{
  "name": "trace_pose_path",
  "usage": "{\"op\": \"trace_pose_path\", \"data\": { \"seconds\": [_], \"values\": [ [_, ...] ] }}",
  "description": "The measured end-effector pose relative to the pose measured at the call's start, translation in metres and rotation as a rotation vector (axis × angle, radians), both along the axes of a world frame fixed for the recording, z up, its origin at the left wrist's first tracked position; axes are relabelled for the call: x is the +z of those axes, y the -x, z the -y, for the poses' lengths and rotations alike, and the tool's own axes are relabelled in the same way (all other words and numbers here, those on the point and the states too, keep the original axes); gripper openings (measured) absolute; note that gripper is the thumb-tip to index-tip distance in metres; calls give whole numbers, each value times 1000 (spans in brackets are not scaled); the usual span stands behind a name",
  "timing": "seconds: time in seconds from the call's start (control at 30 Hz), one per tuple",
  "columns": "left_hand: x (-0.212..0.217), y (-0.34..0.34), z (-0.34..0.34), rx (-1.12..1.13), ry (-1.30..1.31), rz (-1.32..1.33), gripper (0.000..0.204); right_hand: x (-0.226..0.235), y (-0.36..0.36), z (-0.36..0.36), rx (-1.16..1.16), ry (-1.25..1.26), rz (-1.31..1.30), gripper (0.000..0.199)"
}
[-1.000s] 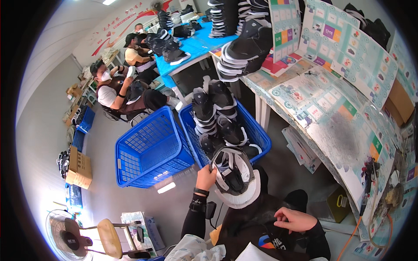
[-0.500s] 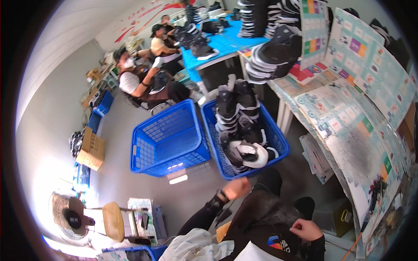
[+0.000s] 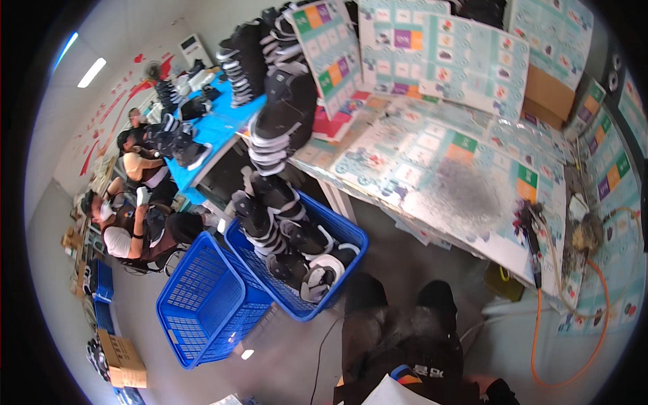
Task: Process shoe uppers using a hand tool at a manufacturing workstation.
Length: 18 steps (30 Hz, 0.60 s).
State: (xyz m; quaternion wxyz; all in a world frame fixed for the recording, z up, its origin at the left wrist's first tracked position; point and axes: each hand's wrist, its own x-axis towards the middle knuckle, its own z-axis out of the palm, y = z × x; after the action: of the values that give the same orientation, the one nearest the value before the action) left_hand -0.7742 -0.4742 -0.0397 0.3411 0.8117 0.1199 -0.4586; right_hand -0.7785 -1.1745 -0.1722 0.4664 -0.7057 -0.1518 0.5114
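Note:
My left hand is out of the picture. Low at the bottom edge, beside my dark apron (image 3: pixel 405 351), a small blurred part of my right hand (image 3: pixel 480 383) shows next to its dark sleeve; its fingers cannot be made out. In front of my knees stands a blue basket (image 3: pixel 305 312) loaded with stacks of black shoes (image 3: pixel 251 214) with white soles. A grey and white shoe (image 3: pixel 316 283) lies on top at its near end. Neither hand is seen touching the shoes.
Left of the loaded basket stands another blue basket (image 3: pixel 202 297). A worktable (image 3: pixel 398 145) covered with printed sheets fills the right, with an orange hose (image 3: pixel 538 337) hanging off it. Stacked shoes (image 3: pixel 280 121) stand at its far corner. Co-workers (image 3: pixel 125 226) sit at the far left.
My view has swung to the right, bringing more of the worktable and the orange hose in. My left hand has left the picture, and my right hand has dropped to the lower edge.

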Motion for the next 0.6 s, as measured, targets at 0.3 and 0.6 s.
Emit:
{"op": "trace_pose_path", "data": {
  "seconds": [0.3, 0.6],
  "values": [
    [112, 48, -17, 69, -24, -174, 23, 102, 43, -71, -91, 245, -84, 30],
    [184, 67, -37, -42, 22, -332, 25, 159, 9, -111, -81, 456, 56, 33]
  ]
}}
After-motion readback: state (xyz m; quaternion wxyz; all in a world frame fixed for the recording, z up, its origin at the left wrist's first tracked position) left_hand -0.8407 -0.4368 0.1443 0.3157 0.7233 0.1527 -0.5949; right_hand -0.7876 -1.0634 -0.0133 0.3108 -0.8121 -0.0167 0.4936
